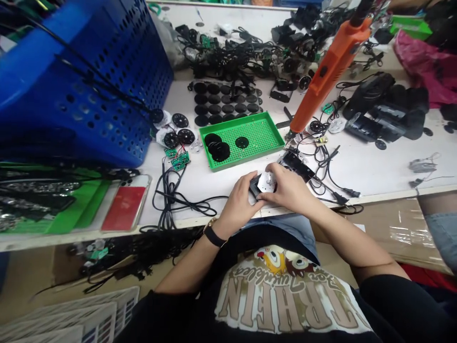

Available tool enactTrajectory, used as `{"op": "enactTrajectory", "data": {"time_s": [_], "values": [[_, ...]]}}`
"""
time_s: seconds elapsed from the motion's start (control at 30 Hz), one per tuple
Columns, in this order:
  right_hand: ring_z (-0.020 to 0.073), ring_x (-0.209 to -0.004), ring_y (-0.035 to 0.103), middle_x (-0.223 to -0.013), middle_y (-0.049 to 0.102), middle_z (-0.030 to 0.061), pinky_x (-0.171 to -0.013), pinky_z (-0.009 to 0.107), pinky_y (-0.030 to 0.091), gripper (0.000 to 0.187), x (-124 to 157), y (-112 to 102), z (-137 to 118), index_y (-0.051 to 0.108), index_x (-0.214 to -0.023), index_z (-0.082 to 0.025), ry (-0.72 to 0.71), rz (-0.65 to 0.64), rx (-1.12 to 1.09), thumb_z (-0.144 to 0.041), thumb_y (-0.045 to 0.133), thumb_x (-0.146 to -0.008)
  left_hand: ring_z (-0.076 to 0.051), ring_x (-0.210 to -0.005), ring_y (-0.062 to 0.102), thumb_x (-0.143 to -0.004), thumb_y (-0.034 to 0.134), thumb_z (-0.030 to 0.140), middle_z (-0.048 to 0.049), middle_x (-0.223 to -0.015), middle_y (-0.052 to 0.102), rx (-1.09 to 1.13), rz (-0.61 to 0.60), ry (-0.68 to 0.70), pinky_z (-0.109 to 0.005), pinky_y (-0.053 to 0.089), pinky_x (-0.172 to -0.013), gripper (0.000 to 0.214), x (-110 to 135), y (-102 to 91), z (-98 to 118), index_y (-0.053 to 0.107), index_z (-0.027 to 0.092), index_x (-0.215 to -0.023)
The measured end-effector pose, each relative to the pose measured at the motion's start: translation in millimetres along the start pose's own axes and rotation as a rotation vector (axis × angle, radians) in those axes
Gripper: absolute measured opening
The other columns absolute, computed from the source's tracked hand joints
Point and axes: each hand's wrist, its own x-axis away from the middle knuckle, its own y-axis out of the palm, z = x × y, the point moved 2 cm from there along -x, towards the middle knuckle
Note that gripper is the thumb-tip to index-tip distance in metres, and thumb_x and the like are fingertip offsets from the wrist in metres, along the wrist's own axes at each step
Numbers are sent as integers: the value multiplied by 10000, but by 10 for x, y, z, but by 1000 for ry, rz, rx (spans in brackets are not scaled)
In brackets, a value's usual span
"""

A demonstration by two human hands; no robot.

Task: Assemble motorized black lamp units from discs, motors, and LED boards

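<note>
At the table's front edge, my left hand is closed around a small black plastic housing. My right hand grips a white many-sided plate with small holes, which lies against the housing. Whether the plate is seated inside the housing, I cannot tell. Just behind my right hand is a black rectangular case with wires. Beyond both hands lies a green perforated tray; black discs are piled at its left end, and a single disc rests near its middle.
An orange electric screwdriver hangs tip-down right of the tray. At left stands a big blue perforated basket; a red-backed phone lies before it. Black cables and green circuit boards lie left of my hands. Black cases sit at right.
</note>
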Motion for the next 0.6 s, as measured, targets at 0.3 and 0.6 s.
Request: {"op": "enactTrajectory", "data": {"time_s": [0.3,0.6], "values": [[379,-1091,693,-1319,624,125,-766,534,607,675,178,88,42,528,-1363,-324,-62,114,-77,-509,850,-800,-314,-1460,495,-860,808,335,-122,-1516,542,-46,-134,1,-539,373,-1247,733,78,-208,68,473,313,-1513],[416,-1334,554,-1474,550,131,-1050,704,537,841,443,-58,210,301,-1597,-446,-99,330,-325,-494,758,-893,-338,-1360,576,-899,732,399,-113,-1413,658,-132,-150,-33,-516,408,-1194,468,-10,-672,304,677,308,-1355]]}}
